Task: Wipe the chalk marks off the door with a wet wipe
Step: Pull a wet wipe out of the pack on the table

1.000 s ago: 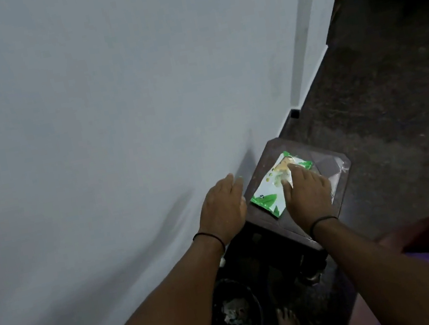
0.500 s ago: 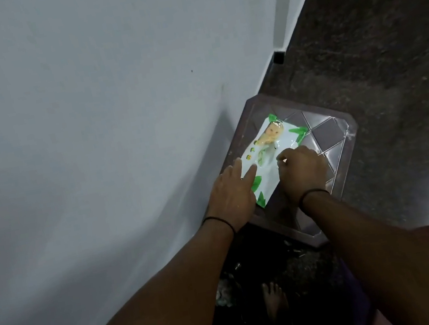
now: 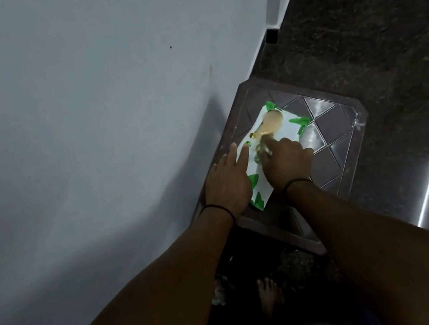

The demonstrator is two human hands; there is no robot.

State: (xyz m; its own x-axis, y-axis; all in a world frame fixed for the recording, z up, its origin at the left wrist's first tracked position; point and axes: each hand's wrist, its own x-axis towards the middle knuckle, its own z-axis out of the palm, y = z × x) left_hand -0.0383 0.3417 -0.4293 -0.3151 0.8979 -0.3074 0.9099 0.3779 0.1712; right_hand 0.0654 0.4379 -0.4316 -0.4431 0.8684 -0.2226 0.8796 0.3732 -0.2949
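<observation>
Standing against a pale wall [image 3: 73,130], a dark brown plastic stool [image 3: 341,140] carries a wet wipes pack [image 3: 281,127] near its wall-side edge. Both hands cover the pack's near half. Its long axis runs from the stool's near edge toward the far edge; white, green leaves, blurred picture. Left hand [image 3: 227,183] presses with straight fingers. Right hand [image 3: 286,162] pinches something at the pack's middle, hard to make out.

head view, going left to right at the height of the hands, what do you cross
pale grey-white wall → left hand → white and green wet wipe pack → right hand → dark brown patterned plastic stool top → dark speckled stone floor
</observation>
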